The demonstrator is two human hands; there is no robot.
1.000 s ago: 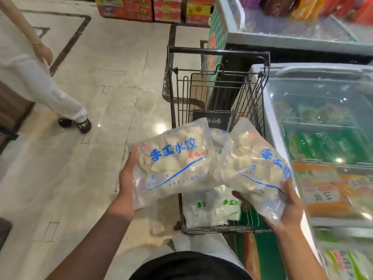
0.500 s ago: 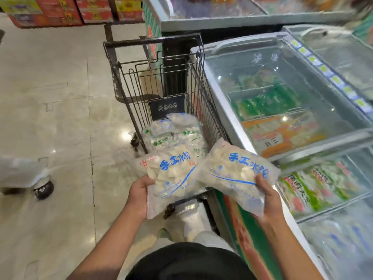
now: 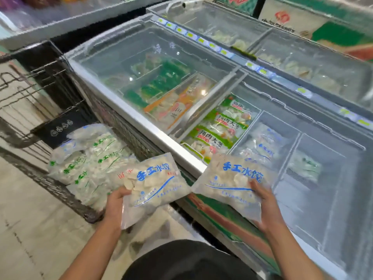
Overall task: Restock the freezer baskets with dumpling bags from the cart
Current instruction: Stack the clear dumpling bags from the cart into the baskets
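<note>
My left hand [image 3: 116,207] grips a clear dumpling bag with blue lettering [image 3: 153,184] by its lower left corner, above the gap between cart and freezer. My right hand [image 3: 266,207] holds a second blue-lettered dumpling bag [image 3: 232,182] over the freezer's near rim. The wire cart [image 3: 60,190] on the left carries several more dumpling bags with green lettering [image 3: 90,158]. Inside the open part of the freezer, a basket [image 3: 262,146] with blue-lettered bags lies just beyond the right bag.
The chest freezer [image 3: 153,134] has a sliding glass lid [image 3: 161,63] covering its left half, with green and orange packs beneath. Green-labelled packs [image 3: 218,134] fill a basket beside the lid edge. A second freezer [image 3: 282,49] stands behind. Tiled floor [image 3: 30,229] lies at lower left.
The view has swung right from the cart toward the freezer. Both hands have carried their bags rightward; the right bag now hangs over the freezer rim.
</note>
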